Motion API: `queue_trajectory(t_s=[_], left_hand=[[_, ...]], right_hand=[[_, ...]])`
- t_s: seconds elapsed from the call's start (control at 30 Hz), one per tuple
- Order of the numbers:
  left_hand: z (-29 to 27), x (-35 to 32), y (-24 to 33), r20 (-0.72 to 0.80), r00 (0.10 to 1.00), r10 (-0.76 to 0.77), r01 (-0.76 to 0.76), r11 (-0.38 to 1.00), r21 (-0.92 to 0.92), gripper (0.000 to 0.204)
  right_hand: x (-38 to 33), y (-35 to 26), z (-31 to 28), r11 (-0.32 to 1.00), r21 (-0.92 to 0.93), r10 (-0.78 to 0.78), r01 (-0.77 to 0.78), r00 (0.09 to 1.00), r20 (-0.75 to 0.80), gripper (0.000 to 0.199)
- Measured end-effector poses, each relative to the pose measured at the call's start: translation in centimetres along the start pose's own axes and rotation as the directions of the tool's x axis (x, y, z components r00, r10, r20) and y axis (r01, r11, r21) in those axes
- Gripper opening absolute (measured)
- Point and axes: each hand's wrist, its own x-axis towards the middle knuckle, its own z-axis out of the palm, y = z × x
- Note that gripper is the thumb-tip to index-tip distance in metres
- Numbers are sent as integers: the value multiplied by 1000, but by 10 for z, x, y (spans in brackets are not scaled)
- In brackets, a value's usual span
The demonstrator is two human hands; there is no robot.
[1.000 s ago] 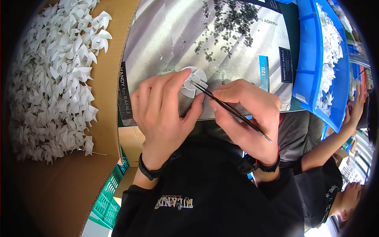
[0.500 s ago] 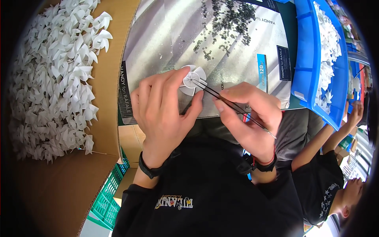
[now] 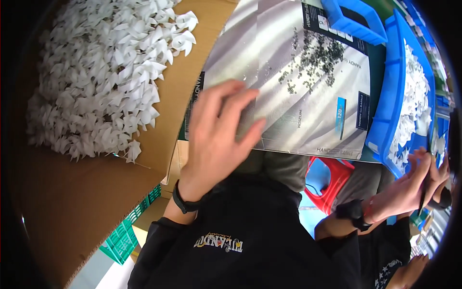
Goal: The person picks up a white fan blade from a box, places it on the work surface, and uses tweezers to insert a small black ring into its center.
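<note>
My left hand hovers over the near left part of a printed cardboard sheet, its fingers apart and nothing visible in them. Out at the far right, my right hand is at the near end of a long blue bin. Dark tweezers are held in its fingers, seen nearly edge-on. White bladed fan pieces fill much of that bin. Whether the right fingers also hold a fan piece I cannot make out. Many small black rings lie scattered on the sheet's far part.
A large cardboard box on the left holds a heap of white fan pieces. A smaller blue tray stands at the back right. Below are a green crate and a red stool. Beside me sits another person in black.
My right hand has swung right to the blue bin with the tweezers. The white fan piece has left my left hand, whose fingers are now spread. The view has shifted right.
</note>
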Motion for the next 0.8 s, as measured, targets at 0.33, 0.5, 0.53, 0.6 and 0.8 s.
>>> queue_trajectory(t_s=[0.33,0.5,0.53,0.6,0.8], left_hand=[[-25,87,-38,-224,974,6,140,765,629,43],[-15,99,-57,-145,988,-51,151,510,847,38],[-13,101,-58,-177,984,-26,166,504,847,38],[-8,106,-56,-66,979,-194,164,551,818,33],[-11,109,-54,-16,988,-155,113,637,762,29]], right_hand=[[-65,-3,53,916,380,-4,-126,946,325,18],[-90,22,72,827,379,233,-415,867,440,17],[-90,23,71,827,409,200,-386,881,429,17],[-91,25,68,793,413,244,-447,855,457,16],[-86,25,69,800,407,218,-441,846,487,14]])
